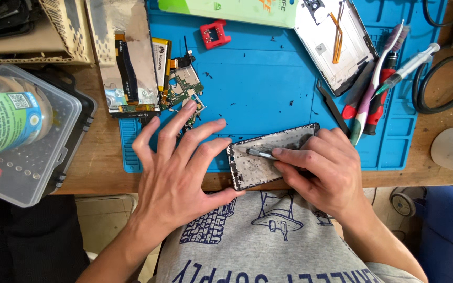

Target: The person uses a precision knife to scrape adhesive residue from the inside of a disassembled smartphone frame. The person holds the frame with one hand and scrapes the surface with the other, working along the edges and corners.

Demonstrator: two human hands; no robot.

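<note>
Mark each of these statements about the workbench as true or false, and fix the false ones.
1. The right hand holds a thin metal tool against the phone frame. True.
2. The left hand grips the toothbrush. False: the toothbrush lies on the blue mat, untouched.
3. The phone frame lies at the mat's near edge. True.
4. The red clip sits beside the plastic case. False: the red clip lies on the mat, far from the clear plastic case.

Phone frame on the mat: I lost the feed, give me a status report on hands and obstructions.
Left hand open, fingertips steadying the phone frame. Right hand gripping a metal tool, tip on the frame's inner surface. Circuit board lies just beyond, not blocking.
</note>
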